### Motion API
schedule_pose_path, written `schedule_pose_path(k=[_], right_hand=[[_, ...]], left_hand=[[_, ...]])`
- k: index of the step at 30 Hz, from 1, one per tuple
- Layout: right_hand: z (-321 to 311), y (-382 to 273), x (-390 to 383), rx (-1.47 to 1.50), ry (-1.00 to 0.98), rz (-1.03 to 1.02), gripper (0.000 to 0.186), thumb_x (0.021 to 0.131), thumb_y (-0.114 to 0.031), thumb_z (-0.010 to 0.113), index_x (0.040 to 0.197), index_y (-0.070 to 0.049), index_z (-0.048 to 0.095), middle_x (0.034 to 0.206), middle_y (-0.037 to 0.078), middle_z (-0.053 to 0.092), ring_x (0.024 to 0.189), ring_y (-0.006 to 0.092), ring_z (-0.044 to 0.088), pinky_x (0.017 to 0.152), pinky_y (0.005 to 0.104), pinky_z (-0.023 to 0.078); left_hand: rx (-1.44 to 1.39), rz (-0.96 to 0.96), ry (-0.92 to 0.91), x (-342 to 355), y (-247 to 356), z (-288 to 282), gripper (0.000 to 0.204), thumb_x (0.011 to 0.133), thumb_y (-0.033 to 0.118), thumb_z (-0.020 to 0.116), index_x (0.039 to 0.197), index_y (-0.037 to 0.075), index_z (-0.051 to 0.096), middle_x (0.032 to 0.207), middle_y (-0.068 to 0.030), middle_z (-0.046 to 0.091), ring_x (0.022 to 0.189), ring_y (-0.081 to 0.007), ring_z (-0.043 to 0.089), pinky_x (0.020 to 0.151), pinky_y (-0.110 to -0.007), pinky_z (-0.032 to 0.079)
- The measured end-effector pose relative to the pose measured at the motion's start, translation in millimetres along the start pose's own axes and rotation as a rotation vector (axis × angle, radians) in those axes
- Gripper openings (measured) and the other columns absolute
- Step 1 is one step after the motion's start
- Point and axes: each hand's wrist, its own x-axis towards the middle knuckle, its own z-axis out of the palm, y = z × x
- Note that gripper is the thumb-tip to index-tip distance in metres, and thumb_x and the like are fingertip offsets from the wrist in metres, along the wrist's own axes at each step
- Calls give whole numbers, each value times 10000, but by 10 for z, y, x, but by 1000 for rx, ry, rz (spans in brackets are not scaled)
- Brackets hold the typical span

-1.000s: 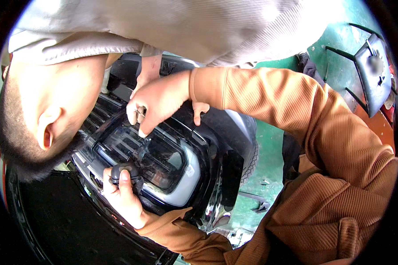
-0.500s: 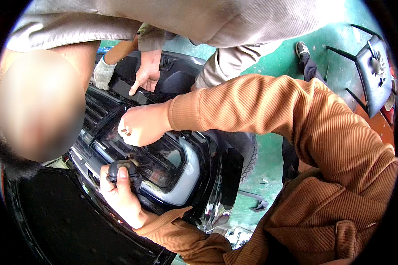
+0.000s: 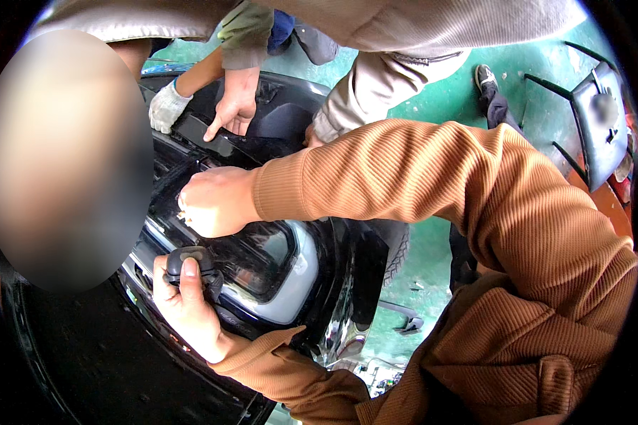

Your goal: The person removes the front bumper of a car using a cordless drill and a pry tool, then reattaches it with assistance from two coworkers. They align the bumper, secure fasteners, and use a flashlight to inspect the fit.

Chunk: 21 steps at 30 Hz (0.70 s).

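My left hand is closed round a black rounded piece, thumb on top; I cannot tell its exact kind. It is held just beside the car's headlamp, which has a pale curved strip along its edge. Above the lamp, my right hand is curled with fingertips down at the black front trim. A small pale spot shows by its fingers, but whatever they grip is hidden.
Opposite, another person's bare hand and gloved hand rest on a black panel. A person's blurred head leans in at left. A dark stool-like object stands on the green floor; a tyre shows beside the car.
Both my hands have shifted slightly left, the left one still with the black piece. The other person's head has come closer, and their gloved and bare hands have moved slightly.
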Motion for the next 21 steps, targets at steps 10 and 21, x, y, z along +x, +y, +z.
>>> schedule_pose_path(k=[10,21], right_hand=[[-580,545,-362,864,350,261,234,933,-148,496,924,0,677,709,53,598,626,152,569,611,317,475],[-669,823,-824,1319,449,193,152,873,-77,497,943,29,581,631,-12,375,596,117,356,703,292,422]], left_hand=[[-35,3,-10,-22,-9,-37,144,963,139,708,918,48,605,801,51,567,725,-40,442,680,-192,346],[-2,0,-30,-38,-44,-60,179,983,239,683,939,80,614,839,63,545,770,-54,454,711,-219,366]])
